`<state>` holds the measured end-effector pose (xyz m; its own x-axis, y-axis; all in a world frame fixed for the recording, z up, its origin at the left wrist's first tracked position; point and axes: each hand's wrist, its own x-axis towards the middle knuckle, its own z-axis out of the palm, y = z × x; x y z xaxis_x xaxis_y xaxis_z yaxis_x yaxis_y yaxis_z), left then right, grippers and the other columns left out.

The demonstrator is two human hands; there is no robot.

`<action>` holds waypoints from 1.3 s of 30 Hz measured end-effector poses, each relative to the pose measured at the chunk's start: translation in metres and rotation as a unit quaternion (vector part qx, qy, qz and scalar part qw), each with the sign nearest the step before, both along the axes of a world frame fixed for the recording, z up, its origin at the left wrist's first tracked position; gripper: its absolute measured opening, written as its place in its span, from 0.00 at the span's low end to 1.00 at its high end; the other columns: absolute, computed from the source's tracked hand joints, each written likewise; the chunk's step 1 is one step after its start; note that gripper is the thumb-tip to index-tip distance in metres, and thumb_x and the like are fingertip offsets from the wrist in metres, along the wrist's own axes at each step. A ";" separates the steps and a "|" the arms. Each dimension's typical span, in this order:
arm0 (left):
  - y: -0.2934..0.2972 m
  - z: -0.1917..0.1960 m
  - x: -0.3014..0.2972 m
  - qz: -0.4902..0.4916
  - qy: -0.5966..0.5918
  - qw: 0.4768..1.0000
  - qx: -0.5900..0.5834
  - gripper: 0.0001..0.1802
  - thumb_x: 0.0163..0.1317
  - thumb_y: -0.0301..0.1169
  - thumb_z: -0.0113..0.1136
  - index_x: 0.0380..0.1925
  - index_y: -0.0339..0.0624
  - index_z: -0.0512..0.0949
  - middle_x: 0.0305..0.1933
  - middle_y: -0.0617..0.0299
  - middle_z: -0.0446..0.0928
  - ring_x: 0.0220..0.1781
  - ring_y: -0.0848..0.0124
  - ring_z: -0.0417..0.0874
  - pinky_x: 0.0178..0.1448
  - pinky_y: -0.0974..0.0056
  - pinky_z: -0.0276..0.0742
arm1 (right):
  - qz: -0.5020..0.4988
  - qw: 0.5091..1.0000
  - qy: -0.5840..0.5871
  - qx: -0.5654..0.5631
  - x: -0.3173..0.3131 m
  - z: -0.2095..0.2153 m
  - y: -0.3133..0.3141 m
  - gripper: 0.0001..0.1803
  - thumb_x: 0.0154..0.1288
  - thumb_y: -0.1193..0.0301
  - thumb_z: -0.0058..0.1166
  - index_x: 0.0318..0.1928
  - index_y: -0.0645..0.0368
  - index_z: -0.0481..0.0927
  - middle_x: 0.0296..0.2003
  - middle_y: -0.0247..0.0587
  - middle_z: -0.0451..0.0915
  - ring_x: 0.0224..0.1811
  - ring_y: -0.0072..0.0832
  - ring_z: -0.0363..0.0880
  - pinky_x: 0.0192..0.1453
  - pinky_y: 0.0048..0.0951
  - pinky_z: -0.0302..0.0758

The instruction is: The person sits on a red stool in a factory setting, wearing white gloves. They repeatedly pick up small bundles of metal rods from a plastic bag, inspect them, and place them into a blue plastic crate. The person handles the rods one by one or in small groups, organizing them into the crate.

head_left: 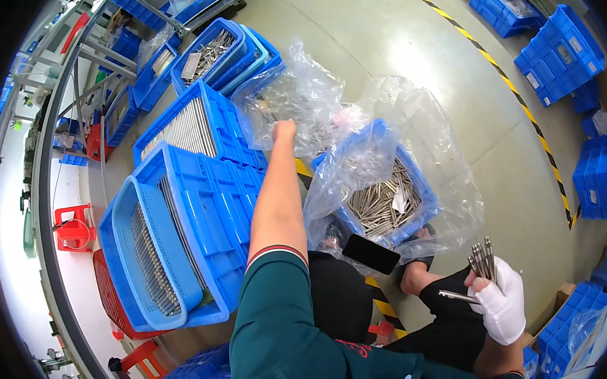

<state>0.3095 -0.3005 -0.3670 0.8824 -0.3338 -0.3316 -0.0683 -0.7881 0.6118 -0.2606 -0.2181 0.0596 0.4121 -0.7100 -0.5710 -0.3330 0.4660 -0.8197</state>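
Observation:
My bare left hand (pixel 284 130) is reached forward, its fingers closed at the edge of a crumpled clear plastic bag (pixel 296 84); the fingertips are partly hidden. My right hand (pixel 500 301), in a white glove with bare fingertips showing, is closed around several slim metal rods (pixel 482 260). Most of these rods point up, while one sticks out to the left. In front of me stands a blue crate (pixel 428 205) lined with a large clear plastic sheet (pixel 449 158). Loose metal rods (pixel 382 208) and a small white paper lie in it.
A black phone (pixel 371 254) rests by the crate's near edge. At left, stacked blue crates (pixel 212 245) hold a light-blue basket (pixel 127 237) of rods in rows. Farther back is another bin of loose rods (pixel 213 53). More blue crates (pixel 561 55) stand right, beyond yellow-black floor tape (pixel 522 97).

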 end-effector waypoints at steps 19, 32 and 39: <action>-0.021 0.094 -0.151 0.082 0.297 0.926 -0.218 0.09 0.56 0.23 0.49 0.34 0.30 0.76 0.14 0.60 0.61 0.11 0.69 0.59 0.15 0.60 0.60 | 0.016 0.994 -0.103 0.021 0.008 0.012 0.015 0.07 0.66 0.71 0.50 0.33 0.62 0.72 0.22 0.31 0.70 0.24 0.17 0.67 0.31 0.23 0.67; 0.113 0.377 -0.279 -0.097 0.509 0.723 -0.457 0.06 0.61 0.26 0.59 0.38 0.38 0.76 0.30 0.61 0.77 0.28 0.73 0.78 0.30 0.70 0.77 | 0.064 0.977 -0.200 -0.039 0.033 0.015 0.045 0.08 0.66 0.68 0.51 0.34 0.59 0.73 0.19 0.23 0.63 0.15 0.09 0.55 0.17 0.15 0.49; 0.223 0.404 -0.313 -0.088 0.526 0.680 -0.502 0.07 0.64 0.30 0.56 0.40 0.39 0.76 0.28 0.64 0.76 0.27 0.77 0.77 0.31 0.72 0.75 | 0.093 0.956 -0.257 -0.107 0.076 0.007 0.064 0.09 0.67 0.66 0.49 0.33 0.57 0.72 0.17 0.22 0.63 0.13 0.09 0.55 0.16 0.15 0.49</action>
